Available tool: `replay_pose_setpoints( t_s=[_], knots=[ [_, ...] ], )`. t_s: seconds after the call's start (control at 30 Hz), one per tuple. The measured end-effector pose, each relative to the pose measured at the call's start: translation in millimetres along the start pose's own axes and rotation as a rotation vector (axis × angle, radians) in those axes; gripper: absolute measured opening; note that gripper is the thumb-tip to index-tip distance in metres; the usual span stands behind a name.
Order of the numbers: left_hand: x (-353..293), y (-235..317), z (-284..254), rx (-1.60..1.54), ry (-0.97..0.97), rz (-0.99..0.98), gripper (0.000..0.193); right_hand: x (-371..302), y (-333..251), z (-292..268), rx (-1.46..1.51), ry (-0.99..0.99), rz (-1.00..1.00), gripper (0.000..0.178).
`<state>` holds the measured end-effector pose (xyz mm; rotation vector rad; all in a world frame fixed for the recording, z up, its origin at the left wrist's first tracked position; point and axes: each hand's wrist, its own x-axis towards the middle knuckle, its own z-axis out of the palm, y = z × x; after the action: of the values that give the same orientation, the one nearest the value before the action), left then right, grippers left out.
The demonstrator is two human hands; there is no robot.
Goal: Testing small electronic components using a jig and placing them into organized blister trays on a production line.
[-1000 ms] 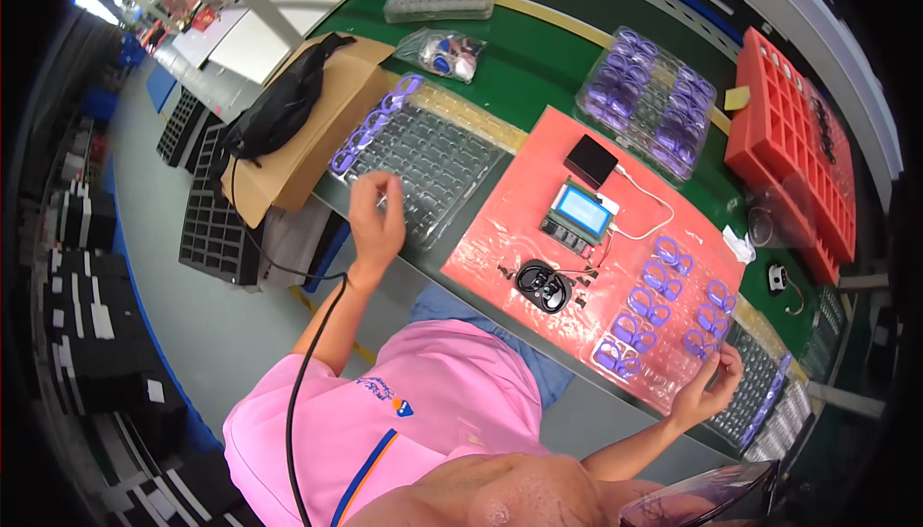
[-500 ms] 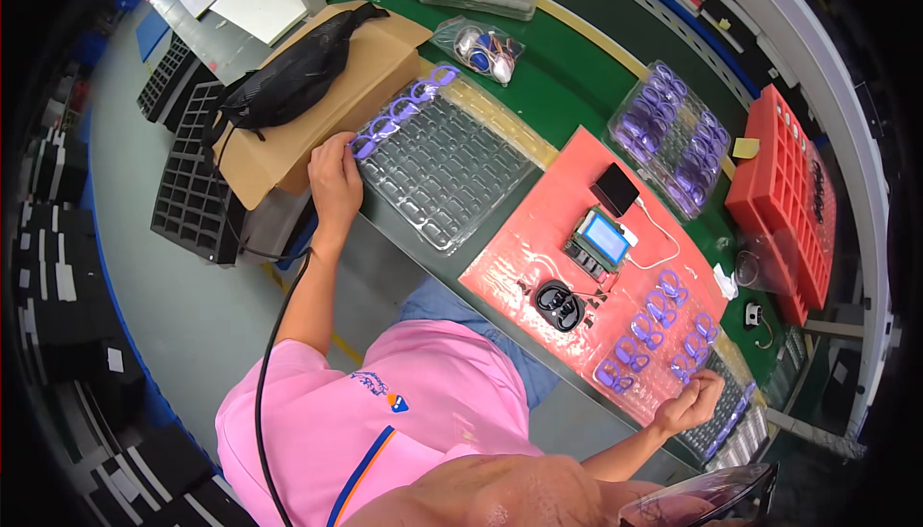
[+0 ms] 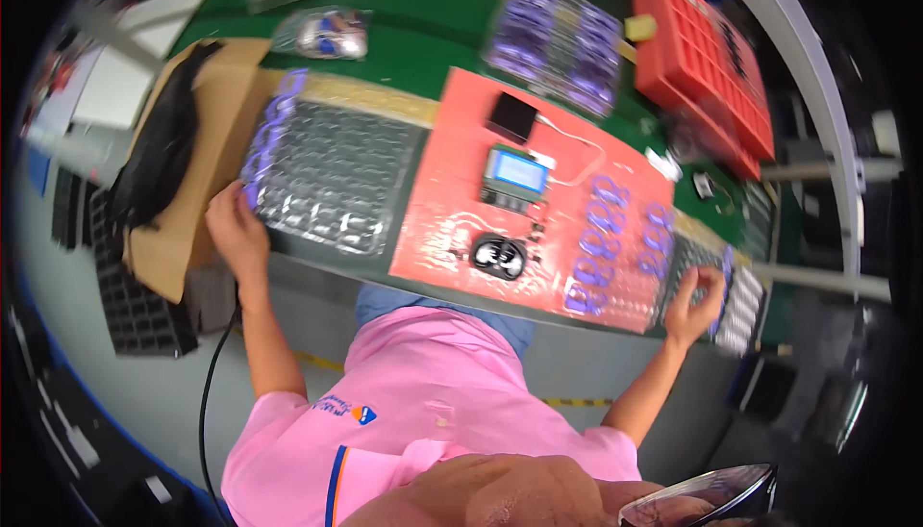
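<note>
My left hand [image 3: 240, 234] has its fingers drawn together on the purple looped part [image 3: 252, 195] at the near left corner of a clear moulded tray [image 3: 332, 176]. A row of similar purple parts [image 3: 272, 133] runs up the tray's left side; its other pockets look bare. My right hand [image 3: 694, 306], fingers curved and a gap beside the thumb, is over a small dark-looking tray [image 3: 681, 272] at the right, close to purple pieces [image 3: 728, 272] along its edge. Several purple looped parts [image 3: 598, 248] lie in rows on the pink mat [image 3: 433, 210]. Motion blurs the fingertips.
A small device with a lit blue screen [image 3: 516, 173], a black box [image 3: 512, 117] with a white cable, and an open black earbud case [image 3: 499, 256] sit on the mat. Behind are stacked trays of purple parts [image 3: 558, 37] and a red compartment rack [image 3: 702, 65]. A cardboard box [image 3: 207, 142] holds a black pouch.
The whole view has swung, so the bench sits more level and further left. My left hand stays at the tray corner. My right hand's fingers have spread from a pinch.
</note>
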<state>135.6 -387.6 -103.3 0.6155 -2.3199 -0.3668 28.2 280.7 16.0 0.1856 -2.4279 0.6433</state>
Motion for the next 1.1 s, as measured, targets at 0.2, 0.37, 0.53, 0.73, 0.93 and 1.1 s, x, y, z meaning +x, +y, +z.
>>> replay_pose_setpoints(
  t_s=[0.2,0.37,0.53,0.73,0.93,1.1],
  knots=[
    [-3,-17,5,-0.032,0.175,0.056,0.020,5,46,-17,-0.168,0.140,0.135,0.017],
    [4,25,13,-0.184,0.288,0.064,0.022,-2,152,-51,-0.031,0.446,0.443,0.022],
    [-5,66,24,-0.491,0.282,0.015,0.023,-19,242,-96,-0.248,0.434,0.636,0.025],
    [-17,108,29,-0.658,0.166,-0.045,0.024,-33,313,-104,-0.481,0.398,0.709,0.024],
    [-24,124,34,-0.714,0.149,-0.134,0.025,-62,337,-123,-0.601,-0.050,0.682,0.024],
    [-30,145,36,-0.751,0.127,-0.201,0.028,-75,337,-114,-0.495,-0.170,0.545,0.021]
  ],
)
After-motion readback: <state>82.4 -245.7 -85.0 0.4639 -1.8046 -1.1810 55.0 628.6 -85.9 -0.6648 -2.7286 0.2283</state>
